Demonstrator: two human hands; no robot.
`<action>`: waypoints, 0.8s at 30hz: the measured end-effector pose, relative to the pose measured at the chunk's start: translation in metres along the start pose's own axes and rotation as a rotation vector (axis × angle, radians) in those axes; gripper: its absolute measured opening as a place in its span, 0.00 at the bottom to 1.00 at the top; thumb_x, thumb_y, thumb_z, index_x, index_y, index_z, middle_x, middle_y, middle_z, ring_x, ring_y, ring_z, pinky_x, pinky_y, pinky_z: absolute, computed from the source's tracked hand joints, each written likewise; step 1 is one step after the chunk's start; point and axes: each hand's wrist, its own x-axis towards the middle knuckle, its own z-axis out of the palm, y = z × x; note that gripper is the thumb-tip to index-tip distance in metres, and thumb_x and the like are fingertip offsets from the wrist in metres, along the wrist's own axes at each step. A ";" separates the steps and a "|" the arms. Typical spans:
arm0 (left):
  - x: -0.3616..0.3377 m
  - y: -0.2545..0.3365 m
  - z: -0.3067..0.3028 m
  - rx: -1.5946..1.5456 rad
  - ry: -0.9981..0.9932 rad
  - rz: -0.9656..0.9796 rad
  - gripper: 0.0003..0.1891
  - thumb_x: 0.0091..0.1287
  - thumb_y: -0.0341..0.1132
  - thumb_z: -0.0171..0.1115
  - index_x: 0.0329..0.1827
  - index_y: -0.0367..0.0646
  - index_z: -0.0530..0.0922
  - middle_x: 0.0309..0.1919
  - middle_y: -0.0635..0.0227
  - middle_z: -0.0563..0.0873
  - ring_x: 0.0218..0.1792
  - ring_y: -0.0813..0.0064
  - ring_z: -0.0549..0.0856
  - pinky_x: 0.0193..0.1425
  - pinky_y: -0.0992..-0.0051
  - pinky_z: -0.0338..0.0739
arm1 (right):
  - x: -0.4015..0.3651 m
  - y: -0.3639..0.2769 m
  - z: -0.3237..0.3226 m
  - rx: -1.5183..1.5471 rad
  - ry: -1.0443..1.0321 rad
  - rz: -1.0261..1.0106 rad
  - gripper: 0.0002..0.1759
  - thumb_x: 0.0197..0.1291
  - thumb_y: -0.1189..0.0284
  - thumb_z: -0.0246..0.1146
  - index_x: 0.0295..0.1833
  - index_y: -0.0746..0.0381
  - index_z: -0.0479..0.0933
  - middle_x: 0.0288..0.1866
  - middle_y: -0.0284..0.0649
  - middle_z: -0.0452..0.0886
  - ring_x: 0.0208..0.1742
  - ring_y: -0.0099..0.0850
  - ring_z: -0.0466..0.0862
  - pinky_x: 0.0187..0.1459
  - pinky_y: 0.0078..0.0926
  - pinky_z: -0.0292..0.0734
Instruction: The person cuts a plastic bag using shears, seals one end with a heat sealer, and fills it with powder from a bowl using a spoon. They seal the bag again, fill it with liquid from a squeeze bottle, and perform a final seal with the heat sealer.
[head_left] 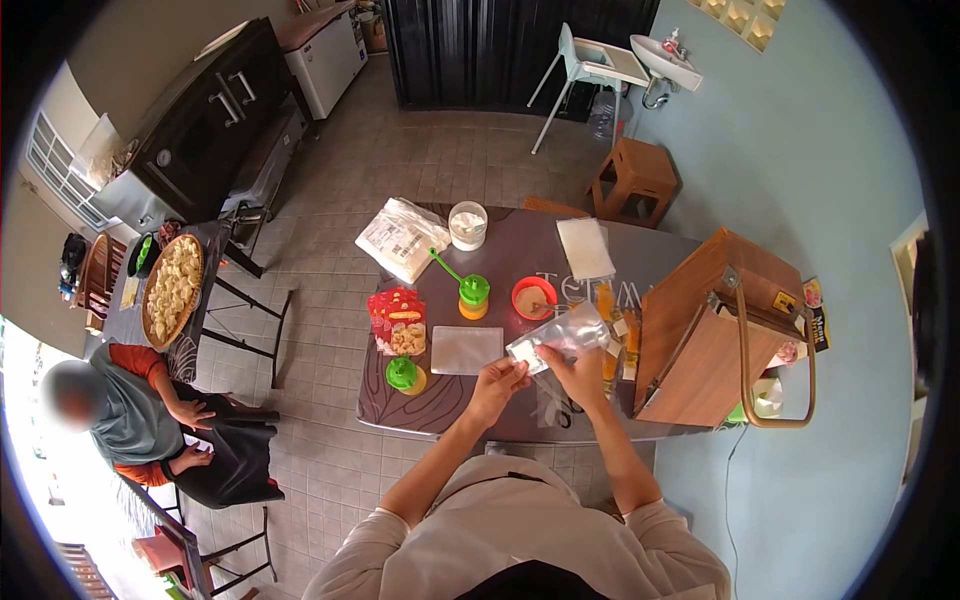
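Note:
Over the dark table, a clear plastic pouch with a white label at its lower left end is held between my hands. The fingers of my left hand are pinched at the labelled end. My right hand grips the pouch from the right, its thumb near the label. Left of the pouch lies a flat translucent rectangular sheet or tray. A red bowl with light brown contents stands just beyond. Below the hands are scissors, partly hidden by clear plastic.
Two green-topped containers, one a yellow bottle, stand near red snack packets. Stacked plastic bags, a white-filled tub and white sheets lie farther back. A wooden box occupies the right. A person sits left.

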 end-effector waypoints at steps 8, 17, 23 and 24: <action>-0.006 0.018 0.002 0.118 0.237 -0.187 0.29 0.64 0.56 0.46 0.61 0.45 0.62 0.51 0.67 0.73 0.49 0.74 0.73 0.51 0.68 0.68 | 0.005 0.020 -0.008 -0.482 0.178 -0.467 0.03 0.46 0.72 0.63 0.28 0.57 0.77 0.20 0.33 0.70 0.29 0.29 0.73 0.36 0.29 0.60; -0.009 0.017 0.018 0.121 0.215 -0.097 0.22 0.60 0.45 0.60 0.51 0.40 0.71 0.43 0.68 0.78 0.44 0.80 0.75 0.45 0.76 0.70 | -0.001 0.031 0.007 0.013 0.113 -0.022 0.08 0.50 0.70 0.64 0.32 0.65 0.79 0.19 0.33 0.75 0.20 0.19 0.70 0.23 0.18 0.63; -0.003 0.009 0.016 0.055 0.172 0.156 0.07 0.59 0.34 0.61 0.28 0.41 0.78 0.26 0.77 0.81 0.30 0.85 0.78 0.41 0.83 0.71 | 0.002 0.028 0.007 0.260 -0.045 0.160 0.14 0.52 0.66 0.63 0.37 0.67 0.79 0.22 0.31 0.78 0.22 0.16 0.70 0.24 0.18 0.64; -0.004 0.007 0.012 0.054 0.176 0.157 0.07 0.59 0.34 0.61 0.28 0.41 0.78 0.26 0.77 0.81 0.30 0.85 0.78 0.41 0.83 0.71 | 0.002 0.028 0.004 0.300 -0.075 0.205 0.16 0.53 0.65 0.63 0.37 0.69 0.79 0.24 0.29 0.78 0.24 0.14 0.70 0.24 0.15 0.62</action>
